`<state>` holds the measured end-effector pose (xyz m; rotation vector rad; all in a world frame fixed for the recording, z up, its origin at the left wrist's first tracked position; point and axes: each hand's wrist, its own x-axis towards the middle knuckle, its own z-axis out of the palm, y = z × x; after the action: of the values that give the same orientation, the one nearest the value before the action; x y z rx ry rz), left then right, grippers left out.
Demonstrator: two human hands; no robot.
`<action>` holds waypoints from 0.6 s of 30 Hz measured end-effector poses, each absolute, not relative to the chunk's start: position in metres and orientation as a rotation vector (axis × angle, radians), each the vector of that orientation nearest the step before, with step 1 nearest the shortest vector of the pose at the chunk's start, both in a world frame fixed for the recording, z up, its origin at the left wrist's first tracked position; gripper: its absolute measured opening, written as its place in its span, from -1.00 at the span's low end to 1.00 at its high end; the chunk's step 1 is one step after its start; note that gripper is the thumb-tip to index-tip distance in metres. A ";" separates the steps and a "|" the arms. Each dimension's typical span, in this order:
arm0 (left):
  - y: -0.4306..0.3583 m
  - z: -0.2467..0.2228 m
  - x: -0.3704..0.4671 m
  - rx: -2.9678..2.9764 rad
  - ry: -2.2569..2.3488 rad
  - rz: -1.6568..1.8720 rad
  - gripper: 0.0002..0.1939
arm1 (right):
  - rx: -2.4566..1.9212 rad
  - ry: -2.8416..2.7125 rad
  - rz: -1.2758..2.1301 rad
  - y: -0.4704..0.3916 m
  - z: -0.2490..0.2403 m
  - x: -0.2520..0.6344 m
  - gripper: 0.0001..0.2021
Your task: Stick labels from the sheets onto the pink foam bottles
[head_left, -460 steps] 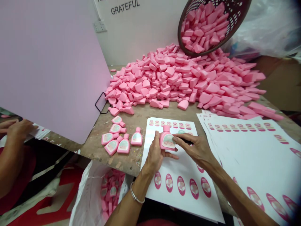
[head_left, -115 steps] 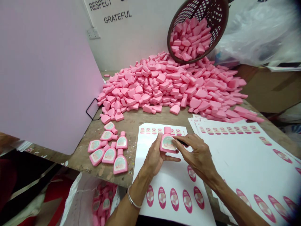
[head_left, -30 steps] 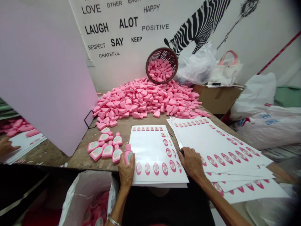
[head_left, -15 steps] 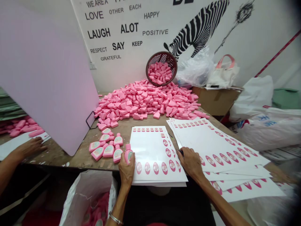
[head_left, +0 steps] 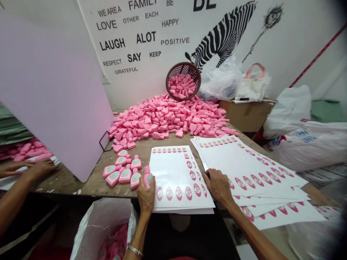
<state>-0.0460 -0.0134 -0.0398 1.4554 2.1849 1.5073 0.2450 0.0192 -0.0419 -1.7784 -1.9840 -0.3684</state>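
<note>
The left hand [head_left: 146, 194] grips a pink bottle [head_left: 147, 177] at the sheet [head_left: 169, 171]'s left edge; the right hand [head_left: 219, 185] holds a dark tool [head_left: 207, 174].

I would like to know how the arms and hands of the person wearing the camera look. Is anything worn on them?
The left hand and right hand are ungloved. The left wrist carries a slim, silvery bangle; none shows on the right. Both forearms are bare as far as the picture shows, with no sleeves in view.

Soft light brightened the wall [head_left: 135, 86], glare paled the paper [head_left: 170, 171], shadow lay under the table [head_left: 143, 144]; the right edge blurred.
</note>
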 end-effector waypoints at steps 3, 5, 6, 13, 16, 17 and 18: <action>-0.013 -0.040 -0.046 1.439 2.177 1.509 -0.64 | -1.778 -1.986 -0.370 0.019 -0.042 0.245 -0.78; -0.013 -0.040 -0.047 1.429 2.166 1.506 -0.63 | -1.780 -1.987 -0.374 0.019 -0.043 0.246 -0.78; -0.013 -0.040 -0.047 1.424 2.159 1.505 -0.63 | -1.781 -1.987 -0.376 0.020 -0.043 0.246 -0.78; -0.014 -0.034 -0.046 1.393 2.149 1.487 -0.60 | -1.775 -1.980 -0.375 0.020 -0.045 0.246 -0.78; -0.013 -0.032 -0.045 1.361 2.177 1.468 -0.59 | -1.766 -1.972 -0.364 0.019 -0.043 0.246 -0.79; -0.013 -0.031 -0.045 1.347 2.188 1.461 -0.58 | -1.764 -1.969 -0.359 0.019 -0.043 0.246 -0.79; -0.013 -0.031 -0.044 1.334 2.200 1.453 -0.57 | -1.762 -1.967 -0.353 0.018 -0.042 0.246 -0.79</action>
<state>-0.0443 -0.0128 -0.0314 1.3337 2.1999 1.4532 0.2456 0.0185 -0.0423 -1.7623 -1.9666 -0.3529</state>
